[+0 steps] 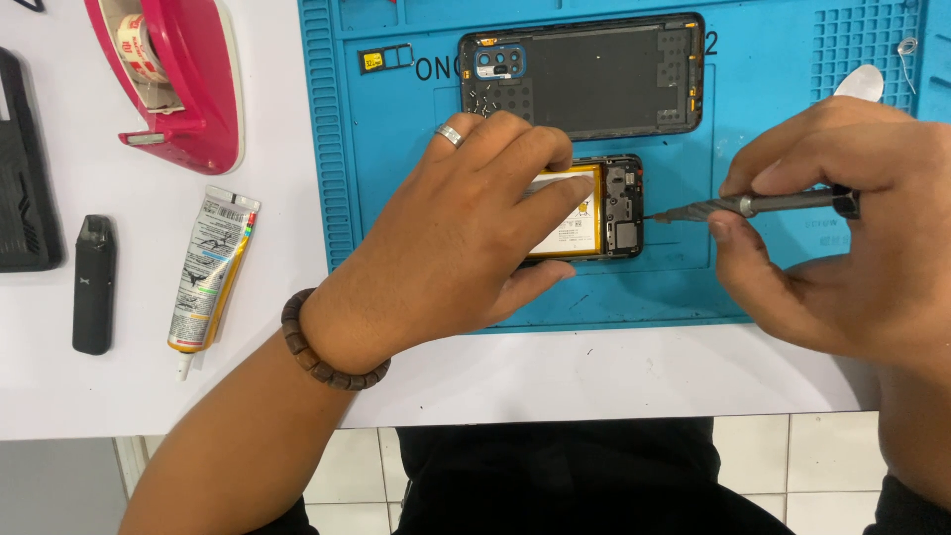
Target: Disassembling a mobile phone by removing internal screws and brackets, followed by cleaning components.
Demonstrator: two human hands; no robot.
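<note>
An opened phone lies on the blue work mat, its yellow-edged battery and dark circuit board showing. My left hand, with a ring and a wooden bead bracelet, rests on the phone and pins it down. My right hand grips a slim grey screwdriver held level, its tip touching the phone's right end. The phone's removed back cover lies inside-up just beyond the phone.
A pink tape dispenser stands at the back left. A glue tube, a small black device and a black case lie on the white table left of the mat. A white pick sits at the mat's right.
</note>
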